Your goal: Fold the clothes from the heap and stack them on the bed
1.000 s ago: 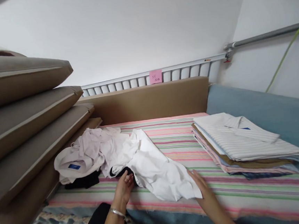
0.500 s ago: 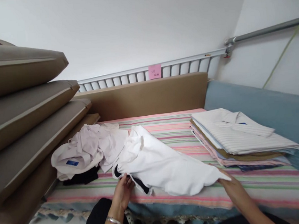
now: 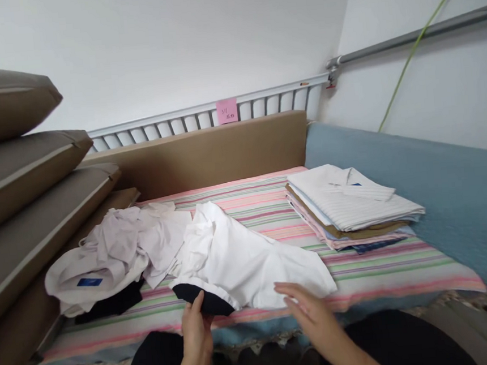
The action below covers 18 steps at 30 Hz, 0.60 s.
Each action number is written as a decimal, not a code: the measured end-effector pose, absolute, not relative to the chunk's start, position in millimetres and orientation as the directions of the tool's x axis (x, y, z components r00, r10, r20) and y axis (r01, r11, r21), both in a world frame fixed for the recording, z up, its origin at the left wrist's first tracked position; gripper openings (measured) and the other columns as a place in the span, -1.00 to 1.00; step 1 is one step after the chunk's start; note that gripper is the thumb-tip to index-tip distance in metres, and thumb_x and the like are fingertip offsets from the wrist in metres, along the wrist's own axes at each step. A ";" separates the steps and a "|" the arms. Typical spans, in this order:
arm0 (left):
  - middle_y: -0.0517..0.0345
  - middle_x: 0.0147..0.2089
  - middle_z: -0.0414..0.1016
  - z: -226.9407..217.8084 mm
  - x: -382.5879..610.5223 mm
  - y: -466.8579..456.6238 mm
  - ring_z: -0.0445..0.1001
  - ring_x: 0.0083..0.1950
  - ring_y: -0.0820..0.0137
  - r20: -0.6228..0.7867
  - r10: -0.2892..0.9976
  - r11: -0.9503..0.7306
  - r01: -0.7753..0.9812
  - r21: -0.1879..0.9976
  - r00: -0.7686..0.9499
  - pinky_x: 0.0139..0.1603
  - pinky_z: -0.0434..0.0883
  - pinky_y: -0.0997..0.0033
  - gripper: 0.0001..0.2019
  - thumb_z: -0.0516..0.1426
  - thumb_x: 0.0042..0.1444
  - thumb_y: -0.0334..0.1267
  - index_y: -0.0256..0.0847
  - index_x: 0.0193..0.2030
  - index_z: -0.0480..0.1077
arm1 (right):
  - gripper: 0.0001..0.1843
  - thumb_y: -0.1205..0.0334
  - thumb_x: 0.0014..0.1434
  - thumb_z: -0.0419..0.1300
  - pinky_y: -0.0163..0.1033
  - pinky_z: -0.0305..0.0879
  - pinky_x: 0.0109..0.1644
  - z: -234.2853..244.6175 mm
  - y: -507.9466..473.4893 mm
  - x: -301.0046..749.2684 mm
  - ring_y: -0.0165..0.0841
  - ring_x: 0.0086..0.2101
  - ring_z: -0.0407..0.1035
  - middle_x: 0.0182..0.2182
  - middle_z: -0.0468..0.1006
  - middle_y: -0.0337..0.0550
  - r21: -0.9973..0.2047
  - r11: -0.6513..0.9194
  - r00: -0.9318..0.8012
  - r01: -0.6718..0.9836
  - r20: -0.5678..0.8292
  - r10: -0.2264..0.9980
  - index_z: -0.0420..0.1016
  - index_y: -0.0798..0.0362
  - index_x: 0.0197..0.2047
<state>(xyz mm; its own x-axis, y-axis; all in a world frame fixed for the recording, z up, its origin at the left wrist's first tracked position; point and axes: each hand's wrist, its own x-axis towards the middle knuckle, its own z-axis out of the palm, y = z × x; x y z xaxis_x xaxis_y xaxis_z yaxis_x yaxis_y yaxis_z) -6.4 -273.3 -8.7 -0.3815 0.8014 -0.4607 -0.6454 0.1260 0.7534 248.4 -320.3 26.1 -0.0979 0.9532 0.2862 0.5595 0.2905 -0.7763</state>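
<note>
A white shirt point(image 3: 250, 256) lies loosely spread across the striped cloth, its dark-lined opening facing me. My left hand point(image 3: 196, 323) pinches the edge of that black part, with the thumb on top and the other fingers underneath. Over the shirt's near edge, my right hand point(image 3: 308, 307) has its fingers stretched out and holds nothing; whether it touches the fabric I cannot tell. Left of the shirt is a crumpled heap of pale lilac and white shirts point(image 3: 121, 244) with a blue label showing. Folded shirts point(image 3: 356, 201) are stacked at the right, a striped white one on top.
The striped cloth point(image 3: 268, 220) covers the seat. Brown cushions point(image 3: 35, 195) are piled high at the left. A brown backrest cushion point(image 3: 211, 157) and blue padding point(image 3: 378, 165) border the back and right. Behind is a radiator point(image 3: 157, 130) with a pink note point(image 3: 227, 111).
My right hand has let go of the shirt's right corner and moved left. That corner now lies flat. My left hand has shifted its hold onto the black part, and the view has turned right.
</note>
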 end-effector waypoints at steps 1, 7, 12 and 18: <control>0.22 -0.41 0.49 -6.9 -3.8 -279.4 0.48 -0.44 0.43 -0.450 0.809 0.121 -0.641 0.757 -0.378 -0.46 0.43 0.46 -0.87 0.20 -0.04 -0.42 -0.19 -0.38 0.31 | -0.63 0.14 0.23 -0.07 -0.08 0.26 0.12 27.9 -323.9 229.9 -0.25 0.02 0.33 0.00 0.47 -0.05 -0.761 0.331 -0.199 0.558 0.265 0.944 0.46 -0.03 -0.02; 0.27 -0.56 0.39 -4.6 16.5 -308.6 0.43 -0.54 0.45 -0.469 0.832 0.170 -0.667 0.725 -0.297 -0.46 0.43 0.44 -0.84 0.19 -0.04 -0.42 -0.18 -0.45 0.25 | -0.37 0.32 0.06 0.12 0.03 0.05 0.21 14.9 -311.9 161.1 -0.17 0.10 0.18 0.14 0.32 -0.04 -0.549 0.488 -0.449 0.678 0.216 0.867 0.18 -0.03 0.23; 0.07 -0.53 0.49 -22.1 -12.6 -308.7 0.48 -0.53 0.31 -0.561 0.826 0.539 -0.224 0.812 -0.048 -0.55 0.34 0.41 -0.78 0.22 -0.07 -0.14 -0.22 -0.48 0.32 | -0.68 0.44 0.10 -0.03 -0.09 0.18 0.02 3.1 -295.1 162.7 -0.24 -0.20 0.33 -0.28 0.51 -0.09 -0.475 0.471 -0.460 0.743 0.147 0.875 0.47 0.06 -0.16; 0.12 -0.53 0.47 7.2 -89.3 -266.0 0.42 -0.49 0.30 0.001 0.965 0.143 0.532 0.835 -0.262 -0.44 0.31 0.37 -0.74 0.13 -0.05 -0.02 -0.19 -0.50 0.38 | -0.64 0.27 0.14 0.04 -0.16 0.20 0.03 4.8 -294.9 212.3 -0.26 -0.09 0.33 -0.12 0.51 -0.12 -0.632 0.420 -0.411 0.651 0.173 0.895 0.42 -0.03 0.01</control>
<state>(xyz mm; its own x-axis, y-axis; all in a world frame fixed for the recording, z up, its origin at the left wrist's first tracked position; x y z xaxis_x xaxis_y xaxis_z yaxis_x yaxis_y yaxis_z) -89.3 -266.0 7.2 -0.2617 0.9652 0.0014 0.5315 0.1429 0.8349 212.3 -294.9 4.8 -0.4108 0.8953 0.1726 0.6507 0.4204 -0.6323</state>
